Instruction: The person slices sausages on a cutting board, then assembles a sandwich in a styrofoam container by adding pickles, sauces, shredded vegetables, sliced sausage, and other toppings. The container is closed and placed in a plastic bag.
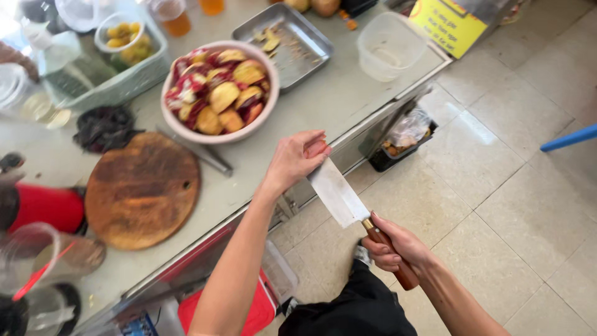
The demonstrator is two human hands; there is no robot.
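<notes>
My right hand [398, 246] grips the brown wooden handle of a cleaver [339, 198], held off the front edge of the steel counter [323, 102]. The broad steel blade points up and left. My left hand [298, 155] rests its fingers on the far end of the blade, close to the counter's edge. Just beyond it stands a pink bowl [219, 138] heaped with cut fruit pieces, yellow flesh with red skin. A round wooden cutting board [142, 190] lies to the left.
A steel tray [308, 46] with scraps, a clear plastic tub [388, 46] and a green basket [124, 84] holding a cup of yellow fruit sit further back. Tongs [199, 152] lie by the bowl. A black bin [398, 146] stands on the tiled floor.
</notes>
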